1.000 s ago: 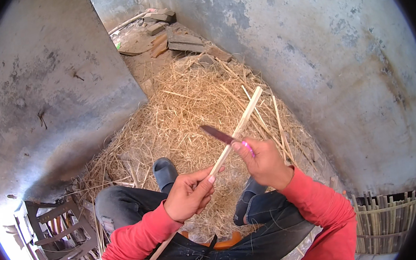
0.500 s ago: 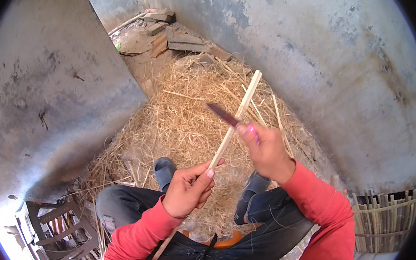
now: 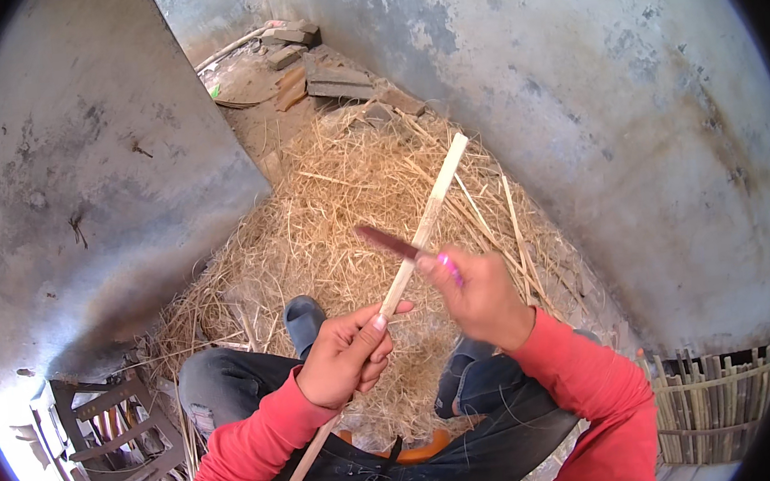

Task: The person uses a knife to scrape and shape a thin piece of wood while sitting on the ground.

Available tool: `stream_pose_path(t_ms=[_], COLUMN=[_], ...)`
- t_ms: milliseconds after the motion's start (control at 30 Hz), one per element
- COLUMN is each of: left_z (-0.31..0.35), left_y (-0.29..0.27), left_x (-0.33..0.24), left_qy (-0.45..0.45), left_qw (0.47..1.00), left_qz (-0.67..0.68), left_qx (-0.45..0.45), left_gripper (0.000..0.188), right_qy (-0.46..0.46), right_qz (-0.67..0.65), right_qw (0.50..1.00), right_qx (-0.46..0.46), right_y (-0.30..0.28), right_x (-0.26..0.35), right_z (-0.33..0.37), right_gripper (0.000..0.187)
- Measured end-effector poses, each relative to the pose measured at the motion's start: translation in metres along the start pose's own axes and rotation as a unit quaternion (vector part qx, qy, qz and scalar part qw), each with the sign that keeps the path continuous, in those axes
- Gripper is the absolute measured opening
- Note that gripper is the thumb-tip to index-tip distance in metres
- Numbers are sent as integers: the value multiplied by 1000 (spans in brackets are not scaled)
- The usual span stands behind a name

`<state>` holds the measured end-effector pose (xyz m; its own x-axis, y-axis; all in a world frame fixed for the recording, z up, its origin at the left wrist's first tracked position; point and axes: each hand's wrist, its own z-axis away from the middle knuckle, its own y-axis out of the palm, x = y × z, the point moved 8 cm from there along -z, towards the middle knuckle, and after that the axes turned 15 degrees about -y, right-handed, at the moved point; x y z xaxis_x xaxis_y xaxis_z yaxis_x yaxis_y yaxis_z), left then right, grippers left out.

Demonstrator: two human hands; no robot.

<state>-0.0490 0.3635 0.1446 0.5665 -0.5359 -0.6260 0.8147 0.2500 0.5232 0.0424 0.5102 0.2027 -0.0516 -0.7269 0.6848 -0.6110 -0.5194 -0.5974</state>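
Observation:
A long pale strip of split bamboo or wood [image 3: 437,196] slants from my lap up toward the far right. My left hand [image 3: 346,353] is closed round its lower middle, thumb on top. Farther up the strip, my right hand [image 3: 480,296] grips a knife by its handle, of which a bit of pink shows. The knife's dark, reddish-brown blade [image 3: 387,239] points left and lies across the strip, just above my left hand. The right fingers cover most of the handle.
Curly shavings [image 3: 310,206] cover the floor ahead, with loose strips [image 3: 516,221] at the right. Bricks and slabs [image 3: 341,83] lie in the far corner. Walls [image 3: 630,131] stand on both sides. A dark frame [image 3: 115,433] is at lower left, a slatted basket [image 3: 719,404] at lower right.
My right hand and the knife have moved down the strip, toward my left hand and a little left. The strip's far end has shifted slightly left. My left hand keeps its grip.

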Motion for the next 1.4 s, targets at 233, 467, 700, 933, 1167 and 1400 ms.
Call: stream_pose_path(t_ms=[233,467,700,933,1167,1400], left_z=[0,-3,-2,-7,-15,-18], left_y=[-1,1,-1,-4,-4,7], left_x=[-3,-5,-1,3,19,25], left_qy=[8,38,26,13,-4,-53], left_qw=[999,996,998,999,998,994], left_qz=[-43,-76,-57,-35,-66,-88], left_qx=[-26,-25,-19,-20,-10,24], left_gripper=[42,40,40,41,42,43], right_qy=[-1,-6,55,9,118,102], right_qz=[-3,2,-16,-100,-221,-150], right_qw=[1000,1000,998,995,955,966], right_qx=[4,6,-12,17,-162,-187], right_y=[4,7,-3,18,-36,-59], right_x=[-2,-1,-8,4,-28,-51], right_z=[7,8,1,15,-1,-2], right_gripper=[39,40,33,29,22,27])
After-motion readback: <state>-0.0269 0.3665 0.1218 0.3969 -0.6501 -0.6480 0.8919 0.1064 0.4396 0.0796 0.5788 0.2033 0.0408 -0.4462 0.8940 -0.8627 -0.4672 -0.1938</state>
